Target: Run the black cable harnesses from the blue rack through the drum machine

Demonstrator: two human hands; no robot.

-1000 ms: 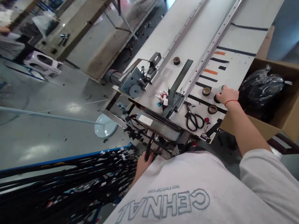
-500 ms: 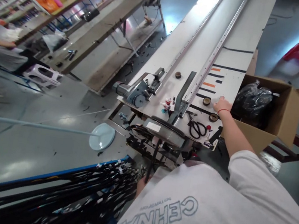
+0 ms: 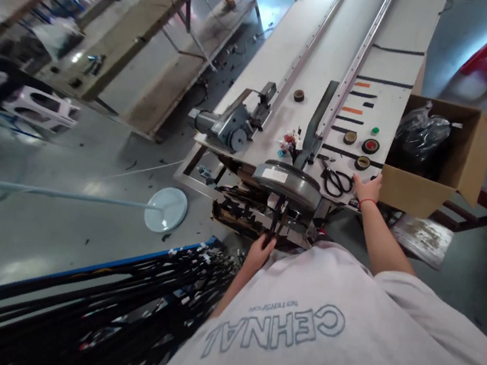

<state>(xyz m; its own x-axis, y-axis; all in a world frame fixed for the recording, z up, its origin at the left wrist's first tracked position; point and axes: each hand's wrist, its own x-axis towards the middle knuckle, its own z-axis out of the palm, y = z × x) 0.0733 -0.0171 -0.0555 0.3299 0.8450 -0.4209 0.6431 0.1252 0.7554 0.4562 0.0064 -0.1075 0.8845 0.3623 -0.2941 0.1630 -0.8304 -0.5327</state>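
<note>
My left hand (image 3: pixel 260 250) is closed round a narrow black strip (image 3: pixel 275 217) that hangs down in front of the grey round-ended machine part (image 3: pixel 287 183) at the table's end. My right hand (image 3: pixel 366 188) rests at the near right corner of the white table (image 3: pixel 254 141), thumb and fingers apart; what lies beneath it is hidden. Black-handled scissors (image 3: pixel 336 182) lie just to its left. Beyond it are a tape roll (image 3: pixel 362 163), another tape roll with a red piece inside (image 3: pixel 371 145), a third roll (image 3: pixel 350 138) and a small green cap (image 3: pixel 375 130).
An open cardboard box (image 3: pixel 426 193) with a black plastic bag stands right of the table. A motor unit (image 3: pixel 228 128) sits at the table's left corner. Many black cables (image 3: pixel 149 309) hang low on the left. A pale round disc (image 3: pixel 165 209) on a pole is left.
My right hand has drawn back from the tape rolls to the table's near corner, uncovering the green cap and red piece. My left hand has risen into fuller view with the black strip.
</note>
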